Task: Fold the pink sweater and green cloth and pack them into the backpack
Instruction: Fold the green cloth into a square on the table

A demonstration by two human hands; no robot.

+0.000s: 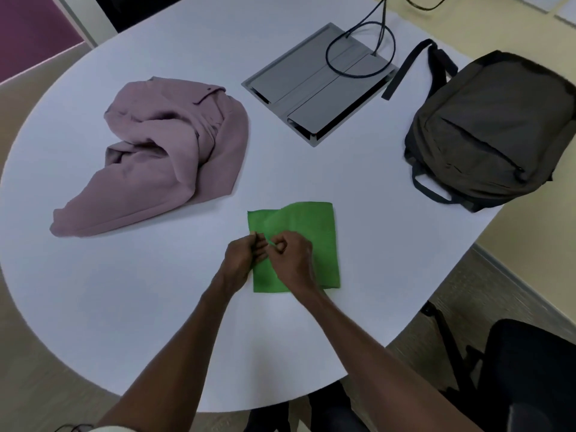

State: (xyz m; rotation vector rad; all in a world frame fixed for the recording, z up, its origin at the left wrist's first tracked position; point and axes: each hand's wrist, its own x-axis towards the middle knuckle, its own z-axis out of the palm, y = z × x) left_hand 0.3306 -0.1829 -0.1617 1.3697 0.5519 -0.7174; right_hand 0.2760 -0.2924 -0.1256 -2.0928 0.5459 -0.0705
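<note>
A green cloth (311, 232) lies flat as a rectangle on the white table (156, 307), near the front middle. Both my hands are at its left edge, close together. My left hand (244, 260) pinches the edge with curled fingers. My right hand (291, 260) pinches a thin bit of the green fabric just beside it and rests over the cloth. The pink sweater (168, 154) lies crumpled in a heap at the left of the table. The dark grey backpack (492, 132) lies closed on the table's right edge, front pocket up.
A grey cable box lid (314, 85) is set into the table at the back middle, with black cables (358, 42) running out of it. The backpack's strap (405, 70) reaches towards it. A black chair (523, 369) stands at the lower right.
</note>
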